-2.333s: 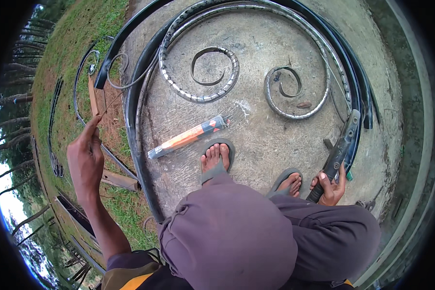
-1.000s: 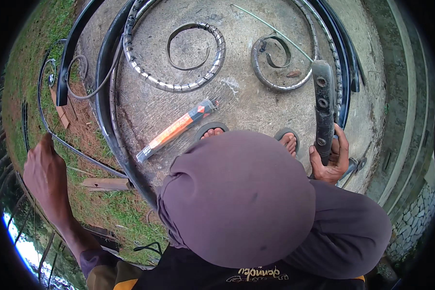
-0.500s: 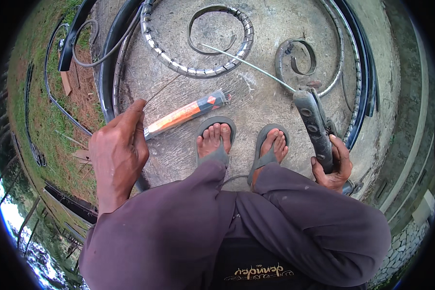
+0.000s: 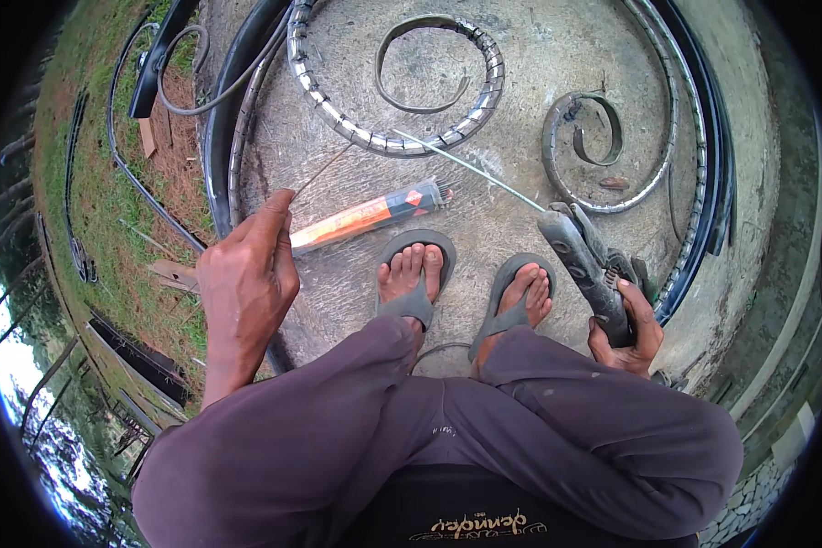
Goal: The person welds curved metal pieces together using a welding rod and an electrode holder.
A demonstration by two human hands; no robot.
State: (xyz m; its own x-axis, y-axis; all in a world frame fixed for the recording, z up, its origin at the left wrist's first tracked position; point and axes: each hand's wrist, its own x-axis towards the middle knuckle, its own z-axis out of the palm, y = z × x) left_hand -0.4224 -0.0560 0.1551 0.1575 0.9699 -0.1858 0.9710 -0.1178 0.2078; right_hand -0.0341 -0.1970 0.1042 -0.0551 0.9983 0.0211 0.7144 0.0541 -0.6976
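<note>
My right hand (image 4: 628, 331) grips the handle of a grey welding electrode holder (image 4: 583, 263); a thin welding rod (image 4: 470, 170) sticks out of its jaws toward the upper left, over the concrete. My left hand (image 4: 246, 279) hovers with fingers together and nothing in it, its fingertips close to the near end of an orange packet of welding rods (image 4: 367, 216) lying on the slab. I am crouched, my feet in grey sandals (image 4: 413, 274) just behind the packet.
Curled iron scrolls lie on the round concrete slab (image 4: 530, 55): a ribbed spiral (image 4: 402, 142) at the top centre, a smaller scroll (image 4: 583, 137) on the right. Black curved bars (image 4: 223, 119) edge the slab. Grass with wood scraps (image 4: 175, 272) and a cable (image 4: 201, 87) on the left.
My left hand came in from the grass on the far left to just beside the orange packet. My right hand lifted the holder and swung its rod over the slab. I crouched lower.
</note>
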